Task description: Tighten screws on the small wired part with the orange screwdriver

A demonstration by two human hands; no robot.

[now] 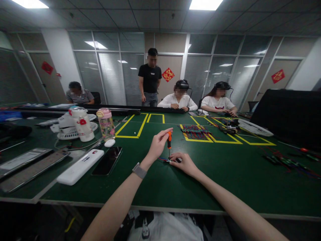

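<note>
An orange-and-black screwdriver (169, 140) stands upright, with my left hand (159, 143) closed on its handle. Its shaft points down at a small electronic part (167, 161) with red and blue wires, lying on the green table (140, 192). My right hand (185, 163) rests on the table and pinches that small part from the right side. A dark piece shows under the right fingers, but I cannot make out what it is.
Wired circuit boards (196, 132) lie ahead inside yellow tape, and more boards (288, 160) at right. A phone (107, 160), a white case (80, 166), a pink-lidded bottle (106, 124) and a white bottle (82, 124) are at left. Several people are across the table.
</note>
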